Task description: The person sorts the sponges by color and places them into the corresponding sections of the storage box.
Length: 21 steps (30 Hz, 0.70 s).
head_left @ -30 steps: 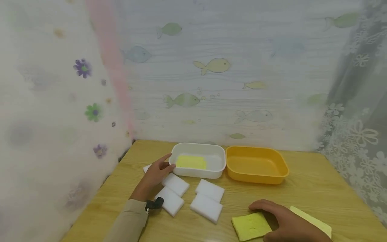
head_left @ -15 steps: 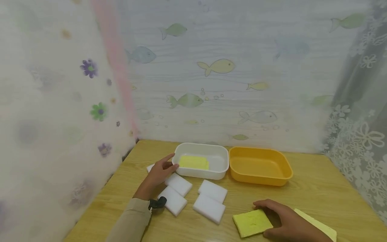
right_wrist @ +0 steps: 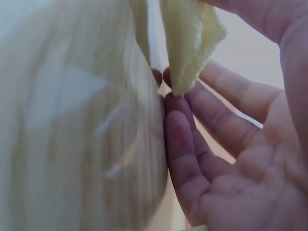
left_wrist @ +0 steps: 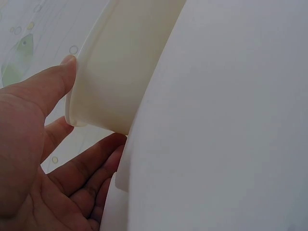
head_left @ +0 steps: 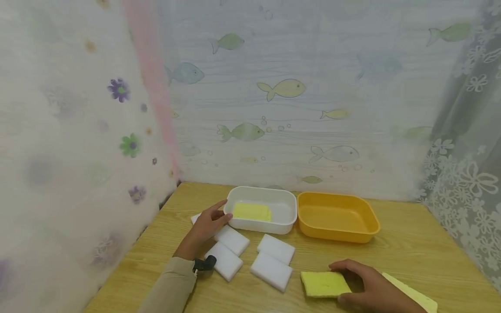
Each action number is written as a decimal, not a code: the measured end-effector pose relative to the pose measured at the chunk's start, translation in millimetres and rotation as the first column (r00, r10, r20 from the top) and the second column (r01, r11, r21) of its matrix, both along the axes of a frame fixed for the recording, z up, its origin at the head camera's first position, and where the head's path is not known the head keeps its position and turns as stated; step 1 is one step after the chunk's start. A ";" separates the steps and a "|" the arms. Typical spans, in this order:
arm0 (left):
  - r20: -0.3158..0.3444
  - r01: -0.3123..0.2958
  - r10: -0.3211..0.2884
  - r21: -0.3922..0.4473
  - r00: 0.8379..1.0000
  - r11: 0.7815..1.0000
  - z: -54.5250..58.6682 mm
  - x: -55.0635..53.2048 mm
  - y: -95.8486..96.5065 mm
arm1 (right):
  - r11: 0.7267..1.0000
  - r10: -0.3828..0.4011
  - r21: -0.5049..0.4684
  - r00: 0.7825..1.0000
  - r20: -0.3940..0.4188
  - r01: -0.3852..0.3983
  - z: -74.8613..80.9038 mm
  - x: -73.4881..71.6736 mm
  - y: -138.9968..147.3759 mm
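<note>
At the left end of a white plastic bin (head_left: pixel 282 211), my left hand (head_left: pixel 206 226) holds the rim with thumb and fingers. The left wrist view has the thumb against the bin's rim (left_wrist: pixel 72 103) and the other fingers bent beneath it. Inside the bin lies a yellow sponge (head_left: pixel 250 211). My right hand (head_left: pixel 369 284), low at the right, pinches another yellow sponge (head_left: pixel 325 283) by its right side. In the right wrist view that sponge (right_wrist: pixel 187 43) stands at an angle to the tabletop, fingertips at its lower edge.
An orange bin (head_left: pixel 336 217) stands directly right of the white one. Several white sponges (head_left: pixel 272 269) lie on the wooden table (head_left: pixel 403 243) in front of the bins. A pale yellow sponge (head_left: pixel 415 293) lies partly behind my right hand. A patterned curtain closes the back.
The yellow sponge at my right hand has tilted, its near edge coming up. My left hand stays at the white bin. The whole head view has shifted slightly.
</note>
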State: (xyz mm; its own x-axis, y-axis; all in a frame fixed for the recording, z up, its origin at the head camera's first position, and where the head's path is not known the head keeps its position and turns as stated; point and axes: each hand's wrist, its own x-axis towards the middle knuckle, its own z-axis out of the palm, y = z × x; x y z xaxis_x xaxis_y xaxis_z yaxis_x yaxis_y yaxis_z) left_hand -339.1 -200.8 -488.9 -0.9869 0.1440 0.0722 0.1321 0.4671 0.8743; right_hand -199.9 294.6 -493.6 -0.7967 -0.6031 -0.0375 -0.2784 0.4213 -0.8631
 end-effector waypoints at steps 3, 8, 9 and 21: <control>-0.005 -0.006 0.006 -0.002 1.000 1.000 -0.3 -1.4 0.8 | 0.999 -0.030 -0.012 0.999 0.034 0.030 -0.1 -2.0 -1.7; 0.000 -0.014 0.014 -0.003 1.000 1.000 -3.4 -3.1 0.3 | 0.995 -0.036 -0.088 0.996 0.084 0.044 -1.3 -5.2 -3.4; 0.000 -0.014 0.014 -0.002 1.000 1.000 -3.5 -2.9 0.1 | 0.994 -0.030 -0.106 0.996 0.090 0.040 -1.5 -5.8 -3.9; 0.009 -0.007 0.007 -0.003 1.000 1.000 -2.3 -1.8 0.5 | 0.986 -0.069 -0.153 0.997 0.025 0.072 -7.0 -12.5 -14.6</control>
State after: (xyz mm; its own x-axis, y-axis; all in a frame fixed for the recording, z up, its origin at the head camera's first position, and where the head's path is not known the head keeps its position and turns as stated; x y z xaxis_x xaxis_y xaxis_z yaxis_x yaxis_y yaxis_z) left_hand -340.9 -200.3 -491.2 -0.9885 0.1370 0.0633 0.1212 0.4705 0.8740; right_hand -212.5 280.0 -500.7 -0.8376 -0.5451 0.0357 -0.2355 0.3013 -0.9240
